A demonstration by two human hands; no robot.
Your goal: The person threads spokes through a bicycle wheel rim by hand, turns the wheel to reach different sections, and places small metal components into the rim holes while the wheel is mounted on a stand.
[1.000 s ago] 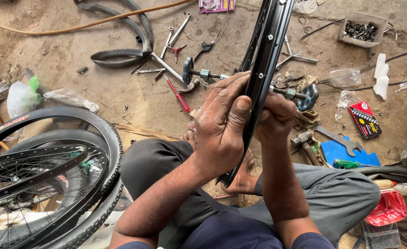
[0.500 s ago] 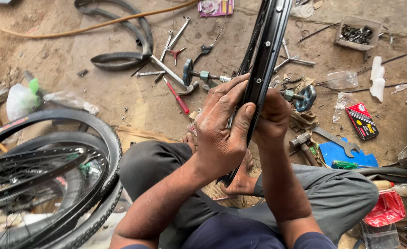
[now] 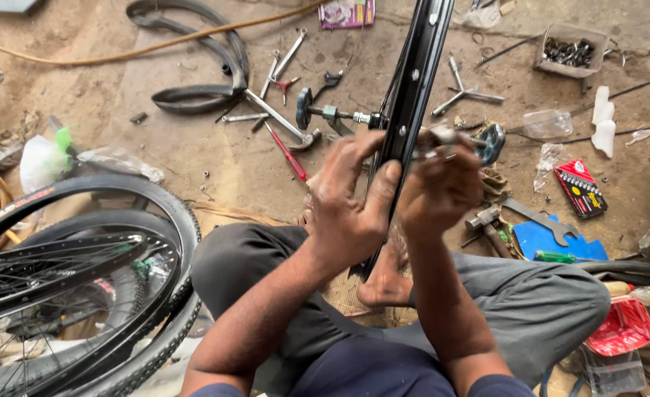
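Black rim (image 3: 413, 81) stood on edge, tilted, running from top of view down between person's knees to floor. Left hand (image 3: 350, 209) wrapped around rim's left side, thumb pressed on its face, fingers curled behind. Right hand (image 3: 439, 187) just right of rim, touching it, fingers pinched narrow on small blurred metal part; kind could not be told. Hub axle (image 3: 332, 114) lay left of rim, red screwdriver (image 3: 288, 154) further left. Tyred wheels (image 3: 82, 279) well left of rim. Blue sheet (image 3: 542, 239) right of rim.
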